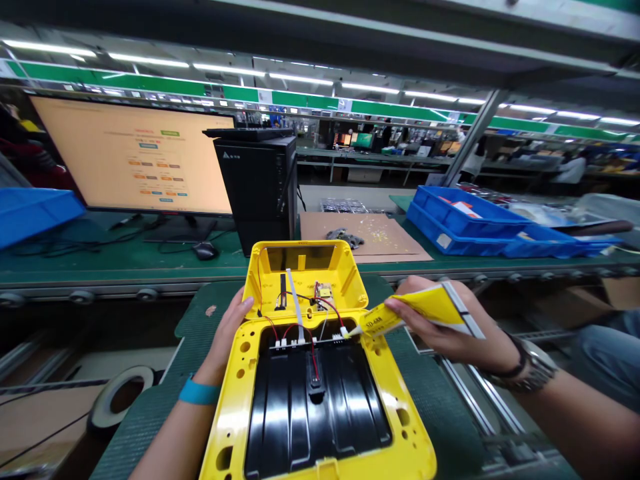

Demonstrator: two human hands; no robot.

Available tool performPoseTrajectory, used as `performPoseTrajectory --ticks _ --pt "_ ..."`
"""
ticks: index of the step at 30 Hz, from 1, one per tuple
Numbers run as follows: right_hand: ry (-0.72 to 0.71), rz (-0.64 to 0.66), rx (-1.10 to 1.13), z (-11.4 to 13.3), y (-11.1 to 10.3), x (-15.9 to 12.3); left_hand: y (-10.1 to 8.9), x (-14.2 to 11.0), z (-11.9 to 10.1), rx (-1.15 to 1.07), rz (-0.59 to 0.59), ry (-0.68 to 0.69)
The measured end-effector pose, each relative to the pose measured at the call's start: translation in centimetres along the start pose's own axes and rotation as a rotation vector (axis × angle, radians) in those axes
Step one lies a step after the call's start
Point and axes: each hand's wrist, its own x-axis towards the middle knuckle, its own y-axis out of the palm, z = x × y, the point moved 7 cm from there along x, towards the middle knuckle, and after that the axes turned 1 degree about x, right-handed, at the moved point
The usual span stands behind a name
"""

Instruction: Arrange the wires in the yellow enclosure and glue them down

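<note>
A yellow plastic case [230, 373] stands opened in front of me, its lid [357, 287] tipped back. Inside the base sits a black molded panel [320, 407] with a row of white connectors and thin wires along its far edge. A small circuit board [324, 295] is in the lid. My left hand [227, 337] grips the case's left side near the hinge, thumb on the edge. In my right hand [425, 310] is a yellow glue tube [385, 321] marked SD-688, held tilted. Its nozzle [354, 331] points at the white connector [345, 332] on the right; whether they touch I cannot tell.
Behind the case stand a black computer tower [257, 190], a monitor [145, 157] and a mouse [205, 250]. Cardboard [390, 247] with yellow specks lies at the back, blue bins [450, 227] to its right. A tape roll [123, 397] is at lower left.
</note>
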Motion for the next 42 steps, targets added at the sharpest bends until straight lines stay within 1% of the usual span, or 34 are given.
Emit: performPoseTrajectory --ticks 5,9,12,16,20,24,27,29,34,42 --pt "-0.008 0.015 -0.020 0.1 0.0 0.2 -0.4 0.2 0.3 0.002 -0.009 0.002" --pt "-0.006 0.016 -0.010 0.3 0.2 0.5 -0.3 0.1 0.1 0.007 -0.003 0.003" --pt "0.003 -0.028 0.008 0.1 0.2 0.4 -0.1 0.0 0.0 0.008 -0.006 -0.008" --pt "0.056 -0.121 0.082 -0.5 0.3 0.2 0.0 0.0 0.1 -0.019 -0.018 -0.027" --pt "0.049 -0.175 0.144 0.4 1.1 0.5 0.1 0.0 0.0 -0.026 0.004 0.003" --pt "0.023 -0.150 0.229 1.3 2.9 1.2 0.2 0.1 0.0 -0.023 0.031 0.023" --pt "0.049 -0.103 0.244 1.3 4.4 1.7 0.2 0.1 -0.1 -0.027 0.050 0.043" --pt "0.047 -0.087 0.253 1.3 5.0 2.0 0.2 0.1 -0.2 -0.021 0.045 0.052" --pt "-0.026 -0.096 0.289 2.2 5.2 2.6 0.0 0.2 -0.1 -0.010 0.025 0.062" --pt "-0.005 -0.081 0.279 2.2 5.1 2.6 0.0 0.2 -0.3 -0.031 0.003 0.048"
